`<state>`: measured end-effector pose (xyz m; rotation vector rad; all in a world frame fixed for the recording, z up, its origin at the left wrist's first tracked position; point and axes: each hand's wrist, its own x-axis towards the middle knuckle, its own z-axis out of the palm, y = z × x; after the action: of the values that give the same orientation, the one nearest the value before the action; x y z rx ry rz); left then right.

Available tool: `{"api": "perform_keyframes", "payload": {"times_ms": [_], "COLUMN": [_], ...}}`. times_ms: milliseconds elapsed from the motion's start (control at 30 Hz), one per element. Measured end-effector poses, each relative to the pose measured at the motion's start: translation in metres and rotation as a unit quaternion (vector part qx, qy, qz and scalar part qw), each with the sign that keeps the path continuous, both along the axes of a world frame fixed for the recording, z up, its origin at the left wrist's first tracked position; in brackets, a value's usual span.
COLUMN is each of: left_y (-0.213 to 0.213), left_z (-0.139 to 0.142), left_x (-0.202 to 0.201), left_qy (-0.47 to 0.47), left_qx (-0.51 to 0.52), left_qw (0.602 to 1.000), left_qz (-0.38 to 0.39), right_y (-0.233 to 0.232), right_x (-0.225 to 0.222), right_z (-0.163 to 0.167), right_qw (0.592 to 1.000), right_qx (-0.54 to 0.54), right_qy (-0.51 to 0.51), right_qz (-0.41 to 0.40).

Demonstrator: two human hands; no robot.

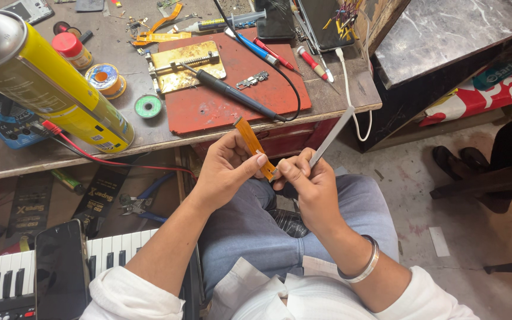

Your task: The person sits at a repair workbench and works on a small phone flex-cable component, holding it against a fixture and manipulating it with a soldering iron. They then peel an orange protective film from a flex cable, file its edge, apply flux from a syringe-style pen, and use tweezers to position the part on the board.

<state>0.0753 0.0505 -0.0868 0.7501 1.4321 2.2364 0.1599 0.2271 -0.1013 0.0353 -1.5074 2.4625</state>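
My left hand [223,169] pinches an orange flex ribbon cable [251,142] between thumb and fingers, holding it upright over my lap. My right hand [306,181] grips flat metal tweezers [333,135] that point up and to the right, and its fingertips meet the lower end of the ribbon. Both hands are close together just in front of the workbench edge [167,141]. A metal bangle [362,264] sits on my right wrist.
On the bench lie a red mat [220,104] with a soldering iron [232,92], a brass jig [188,65], solder spools [106,78], screwdrivers [315,64] and a big yellow spray can [48,83]. A keyboard [7,275] with a phone [60,269] on it sits lower left.
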Motion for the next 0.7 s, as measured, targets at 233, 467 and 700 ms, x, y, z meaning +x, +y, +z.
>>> {"api": "perform_keyframes", "payload": {"times_ms": [233,467,700], "left_y": [-0.0012,0.0002,0.0006], "left_z": [-0.0022,-0.0021,-0.0023], "left_x": [0.0,-0.0016,-0.0007], "left_qy": [0.008,-0.016,0.034], "left_qx": [0.011,0.021,-0.022], "left_qw": [1.0,1.0,0.993], "left_qz": [-0.016,0.007,0.111], "right_y": [-0.0005,-0.0007,-0.0017], "right_x": [0.0017,0.0015,0.0015], "right_z": [0.0056,0.0048,0.0008], "right_qw": [1.0,0.999,1.0], "right_qx": [0.028,0.028,0.025], "right_qy": [0.009,0.015,-0.013], "right_qz": [0.005,0.0,0.008]}}
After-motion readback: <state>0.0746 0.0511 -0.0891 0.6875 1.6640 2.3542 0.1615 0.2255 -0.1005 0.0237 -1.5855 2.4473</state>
